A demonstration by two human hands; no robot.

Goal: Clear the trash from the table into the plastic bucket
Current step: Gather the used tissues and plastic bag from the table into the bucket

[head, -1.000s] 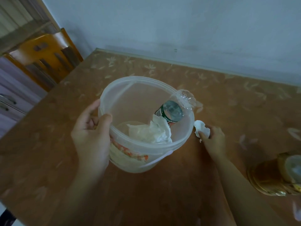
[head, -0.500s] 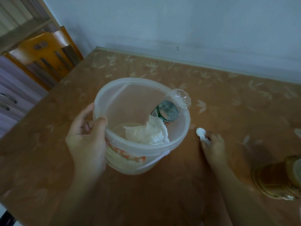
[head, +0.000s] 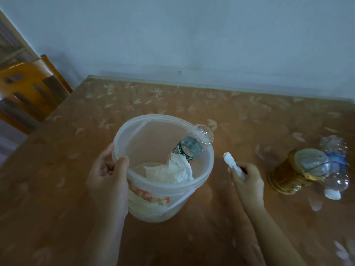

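Your left hand [head: 107,175] grips the plastic bucket's [head: 134,204] rim mid-bench to steady it; your right hand's [head: 246,181] fingers [head: 235,174] close around a white paper wad [head: 232,165] just beside it (ready to drop in)

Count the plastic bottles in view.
2. One plastic bottle stands tilted in the plastic bucket, base over the rim. One crushed bottle lies on the table, far right, behind the gold jar.
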